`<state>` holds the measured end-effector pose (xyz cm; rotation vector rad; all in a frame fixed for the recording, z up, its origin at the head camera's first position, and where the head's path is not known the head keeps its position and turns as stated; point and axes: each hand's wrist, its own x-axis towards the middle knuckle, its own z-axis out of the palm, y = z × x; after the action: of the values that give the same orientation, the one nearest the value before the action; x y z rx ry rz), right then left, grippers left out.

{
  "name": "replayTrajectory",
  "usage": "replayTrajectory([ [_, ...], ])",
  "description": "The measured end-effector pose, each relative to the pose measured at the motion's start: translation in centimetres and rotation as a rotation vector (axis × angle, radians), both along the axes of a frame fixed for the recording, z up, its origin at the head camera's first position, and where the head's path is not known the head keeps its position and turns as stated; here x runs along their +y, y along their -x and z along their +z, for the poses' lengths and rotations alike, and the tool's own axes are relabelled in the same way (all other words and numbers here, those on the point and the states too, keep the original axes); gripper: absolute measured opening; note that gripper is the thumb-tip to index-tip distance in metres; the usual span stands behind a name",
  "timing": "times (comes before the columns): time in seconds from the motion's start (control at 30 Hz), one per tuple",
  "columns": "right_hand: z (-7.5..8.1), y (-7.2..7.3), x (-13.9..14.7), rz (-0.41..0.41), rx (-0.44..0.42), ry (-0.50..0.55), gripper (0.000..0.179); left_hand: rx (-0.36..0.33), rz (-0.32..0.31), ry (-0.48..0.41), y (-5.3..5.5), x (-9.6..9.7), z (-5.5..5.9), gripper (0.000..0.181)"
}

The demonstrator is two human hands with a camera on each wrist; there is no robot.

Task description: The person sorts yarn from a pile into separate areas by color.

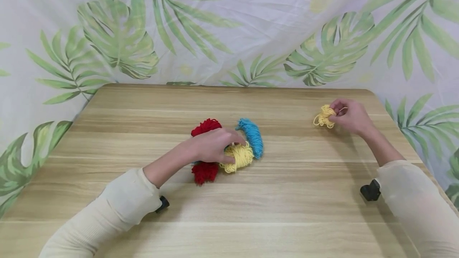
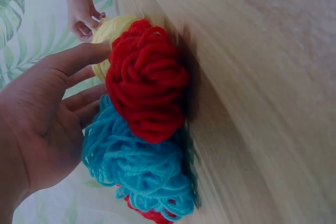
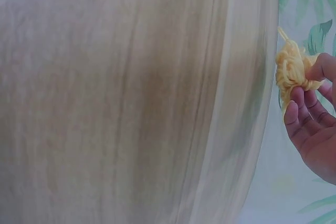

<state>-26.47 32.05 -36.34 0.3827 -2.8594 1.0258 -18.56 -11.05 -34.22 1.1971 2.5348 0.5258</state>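
In the head view my left hand (image 1: pixel 215 145) curls its thumb and fingers round a pale yellow yarn bundle (image 1: pixel 239 157) at mid-table. In the left wrist view that yellow yarn (image 2: pixel 118 25) is partly hidden behind red yarn (image 2: pixel 147 82). Blue yarn (image 2: pixel 136 153) lies just below the fingers there. Over the right part of the table, my right hand (image 1: pixel 349 116) pinches a smaller, looser yellow yarn bundle (image 1: pixel 325 116). Loops and a loose end stick out of it. In the right wrist view thumb and fingertips meet on this yarn (image 3: pixel 291 69).
A blue yarn bundle (image 1: pixel 252 136) lies right beside the larger yellow one. Red yarn shows at the back (image 1: pixel 206 126) and front (image 1: pixel 205 173) of my left hand. The wooden table (image 1: pixel 272 210) ends at a leaf-print cloth (image 1: pixel 251 23).
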Motion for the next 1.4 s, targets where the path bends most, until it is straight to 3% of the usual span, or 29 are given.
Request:
replayTrajectory([
  [0.87, -0.3, 0.2, 2.5, -0.081, -0.033, -0.001, 0.026, 0.021, -0.030, -0.009, 0.4, 0.8, 0.1, 0.036],
  [1.4, -0.7, -0.1, 3.5, -0.066, -0.047, -0.105, 0.031, 0.042, -0.003, -0.007, 0.5, 1.0, 0.2, 0.036],
])
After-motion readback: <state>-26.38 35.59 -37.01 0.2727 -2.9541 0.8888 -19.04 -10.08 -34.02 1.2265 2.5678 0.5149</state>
